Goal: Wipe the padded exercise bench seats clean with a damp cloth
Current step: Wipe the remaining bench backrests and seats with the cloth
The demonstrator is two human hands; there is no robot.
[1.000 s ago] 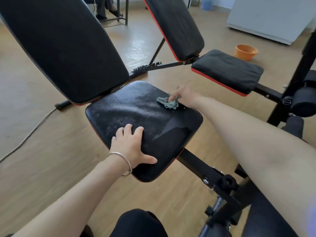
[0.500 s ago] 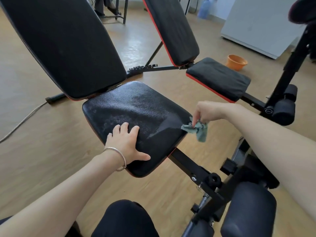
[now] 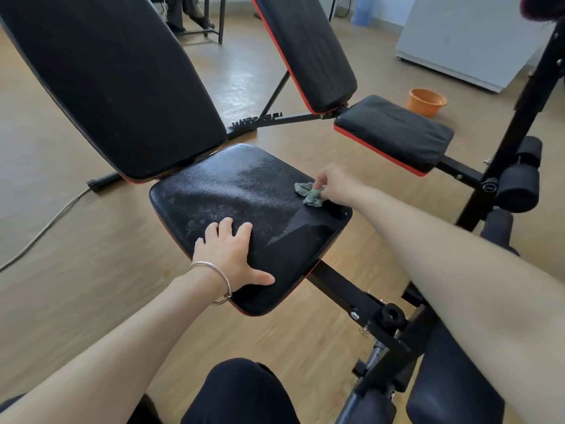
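Note:
The near black padded seat (image 3: pixel 232 194) lies in the middle of the view, dusty grey on its left part and darker along its right side. My left hand (image 3: pixel 227 255) rests flat on its front part, fingers spread, a bracelet on the wrist. My right hand (image 3: pixel 333 183) pinches a small crumpled grey-green cloth (image 3: pixel 308 194) against the seat's far right edge. Behind the seat rises its tilted black backrest (image 3: pixel 116 81). A second bench's seat (image 3: pixel 394 133) with red trim and its backrest (image 3: pixel 305 47) stand further back on the right.
An orange basin (image 3: pixel 426 101) sits on the wooden floor at the back right, near a white cabinet (image 3: pixel 464 35). Black frame bars and foam rollers (image 3: pixel 516 182) crowd the right side. A cable (image 3: pixel 46 224) runs across the floor at left. My dark-clothed knee (image 3: pixel 241 393) is at bottom.
My right hand, which had swept the cloth off the seat's right front edge, has brought it back onto the seat's far right side. My left hand has stayed in place.

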